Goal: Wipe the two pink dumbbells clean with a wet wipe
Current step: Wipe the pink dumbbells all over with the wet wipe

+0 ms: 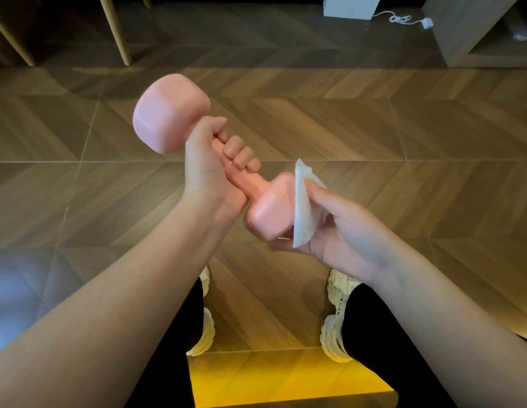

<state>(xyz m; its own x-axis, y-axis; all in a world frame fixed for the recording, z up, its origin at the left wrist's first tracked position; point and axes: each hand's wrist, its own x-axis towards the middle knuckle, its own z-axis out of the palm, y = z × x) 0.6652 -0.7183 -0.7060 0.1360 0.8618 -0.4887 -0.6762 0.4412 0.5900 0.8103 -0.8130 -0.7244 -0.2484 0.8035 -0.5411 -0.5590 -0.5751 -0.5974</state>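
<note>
Pink dumbbell [168,113] hangs in mid-air over the wood-patterned floor [374,128], slanting from its far head at upper left down to its near head at centre. The left hand [215,166] holds it by the handle, its fingers [238,151] curled tight round the bar. The right hand [344,228] presses a folded white wet wipe [303,210] flat against the end face of the near head, thumb on the wipe and the other fingers cupped under the head. That head shows a damp sheen. The main risk, as I judge it, is moisture creeping onto the handle and loosening the one-handed hold, so the weight twists free and drops toward the cream shoes [336,328] directly below. A hard push from the wipe could also lever the bar against the left wrist. The handle under the left hand goes unwiped unless the hold shifts, and the second dumbbell is out of view.
</note>
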